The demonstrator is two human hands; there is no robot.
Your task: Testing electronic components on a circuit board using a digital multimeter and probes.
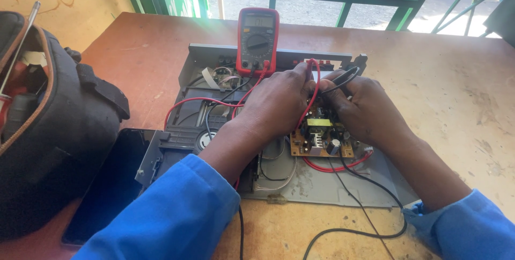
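Left hand [279,102]: closed, fingers curled round the red probe lead [314,86], which loops over the knuckles and runs down past the wrist.
Right hand [365,110]: closed on the black probe [343,78], whose thin shaft pokes out to the far side of the fingers and slants toward the right.
Hands together: they meet knuckle to knuckle, touching, directly above the far edge of the circuit board [322,139].
Board from the hands: it lies just on the near side of both hands and beneath them; the fingertips are hidden, so whether the probe tips touch it cannot be told.
Board's long axis: left to right across the scene, with a yellow part and dark capacitors showing between the wrists.
Nearer hand: the right one covers more of the board; the left sits at its left far corner.
Open device chassis [332,187]: grey tray carrying the board, flat on the worktop [456,94].
Multimeter [258,40]: red, upright at the far side of the chassis, just beyond the left hand, both leads plugged into its base.
Tool bag [59,131]: dark, open, at the far left, well apart from the hands.
Dark flat panel [112,185]: lying left of the chassis, near the bag.
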